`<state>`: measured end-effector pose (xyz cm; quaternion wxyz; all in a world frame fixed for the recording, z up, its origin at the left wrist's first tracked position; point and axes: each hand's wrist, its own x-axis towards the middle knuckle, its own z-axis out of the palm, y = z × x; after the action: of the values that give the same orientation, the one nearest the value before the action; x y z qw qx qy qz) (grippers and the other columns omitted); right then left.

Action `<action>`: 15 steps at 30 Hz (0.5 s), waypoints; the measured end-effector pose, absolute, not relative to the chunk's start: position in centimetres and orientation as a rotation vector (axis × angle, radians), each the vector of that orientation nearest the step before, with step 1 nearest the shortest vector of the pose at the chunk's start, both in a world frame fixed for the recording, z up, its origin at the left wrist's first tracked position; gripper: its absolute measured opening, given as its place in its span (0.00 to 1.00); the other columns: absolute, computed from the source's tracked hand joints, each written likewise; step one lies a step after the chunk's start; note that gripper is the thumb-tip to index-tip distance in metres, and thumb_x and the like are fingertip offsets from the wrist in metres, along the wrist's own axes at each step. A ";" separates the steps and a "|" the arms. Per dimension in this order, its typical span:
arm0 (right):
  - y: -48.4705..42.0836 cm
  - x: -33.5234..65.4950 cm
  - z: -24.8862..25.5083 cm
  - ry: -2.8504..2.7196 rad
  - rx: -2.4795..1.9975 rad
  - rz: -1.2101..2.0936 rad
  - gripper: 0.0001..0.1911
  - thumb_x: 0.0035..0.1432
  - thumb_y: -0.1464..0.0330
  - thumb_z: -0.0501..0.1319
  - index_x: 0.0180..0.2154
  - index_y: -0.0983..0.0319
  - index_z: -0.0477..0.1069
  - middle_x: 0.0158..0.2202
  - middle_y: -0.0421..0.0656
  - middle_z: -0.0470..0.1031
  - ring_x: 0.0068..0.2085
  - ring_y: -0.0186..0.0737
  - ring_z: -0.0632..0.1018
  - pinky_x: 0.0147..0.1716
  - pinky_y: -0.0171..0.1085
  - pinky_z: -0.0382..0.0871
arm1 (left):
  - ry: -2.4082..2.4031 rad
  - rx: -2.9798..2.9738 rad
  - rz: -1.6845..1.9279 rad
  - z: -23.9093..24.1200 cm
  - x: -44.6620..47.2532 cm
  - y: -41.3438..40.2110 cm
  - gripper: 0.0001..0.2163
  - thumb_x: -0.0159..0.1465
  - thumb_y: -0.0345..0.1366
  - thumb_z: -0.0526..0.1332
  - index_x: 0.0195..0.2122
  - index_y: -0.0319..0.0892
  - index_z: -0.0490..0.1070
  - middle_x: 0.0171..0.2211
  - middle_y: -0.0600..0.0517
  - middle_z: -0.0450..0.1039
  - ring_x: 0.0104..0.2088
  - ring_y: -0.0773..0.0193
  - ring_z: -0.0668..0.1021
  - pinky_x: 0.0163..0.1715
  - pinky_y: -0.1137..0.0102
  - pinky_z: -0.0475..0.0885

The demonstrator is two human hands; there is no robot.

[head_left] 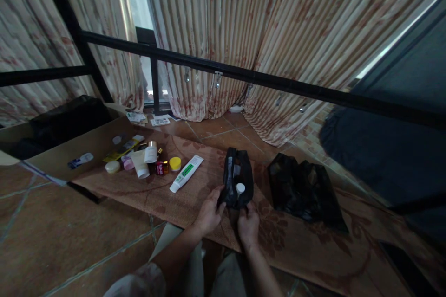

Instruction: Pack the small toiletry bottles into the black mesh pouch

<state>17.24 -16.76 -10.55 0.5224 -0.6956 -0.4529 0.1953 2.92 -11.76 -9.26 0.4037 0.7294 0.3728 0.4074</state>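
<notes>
A small black pouch (248,171) stands with its top open on the patterned mat in front of me. Inside it shows a white-capped container (240,188); the rest of what it holds is dark. My left hand (210,211) grips the pouch's near left edge. At the near right edge, my right hand (248,225) pinches the black fabric. To the left of the pouch lies a white and green tube (187,174). Farther left are a yellow-lidded jar (175,163), a small red box (161,168), a white bottle (151,152) and a cream tube (140,164).
A cardboard box (94,151) with black bags inside stands at the left. Crumpled black bags (303,190) lie on the mat (205,148) to the right. A black metal rail (195,58) crosses before the curtains (223,9). A dark flat object (404,262) lies at the lower right.
</notes>
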 end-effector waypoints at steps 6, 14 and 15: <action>-16.9 17.2 -10.4 -1.087 -1.663 0.430 0.19 0.51 0.69 0.51 0.42 0.63 0.73 0.42 0.48 0.76 0.45 0.43 0.74 0.47 0.40 0.63 | 0.978 1.890 1.029 -9.3 2.9 -11.9 0.23 0.60 0.29 0.53 0.58 0.43 0.56 0.55 0.45 0.63 0.56 0.59 0.66 0.57 0.58 0.62; -17.0 17.1 -10.3 -1.082 -1.665 0.466 0.17 0.52 0.66 0.52 0.40 0.63 0.73 0.43 0.48 0.76 0.45 0.43 0.74 0.47 0.39 0.63 | 0.950 1.843 1.072 -9.6 3.1 -11.6 0.21 0.61 0.27 0.50 0.56 0.44 0.61 0.54 0.47 0.65 0.56 0.60 0.66 0.58 0.58 0.60; -17.0 17.1 -10.4 -1.088 -1.655 0.462 0.17 0.52 0.66 0.52 0.40 0.63 0.73 0.42 0.48 0.76 0.45 0.43 0.74 0.47 0.39 0.63 | 0.942 1.840 1.072 -9.7 3.1 -11.6 0.22 0.61 0.27 0.50 0.56 0.45 0.61 0.54 0.48 0.64 0.56 0.60 0.65 0.58 0.58 0.60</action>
<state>17.11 -17.00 -10.40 0.5260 -0.6922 -0.4548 0.1931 3.05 -11.60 -9.65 0.3957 0.7257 0.3716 0.4228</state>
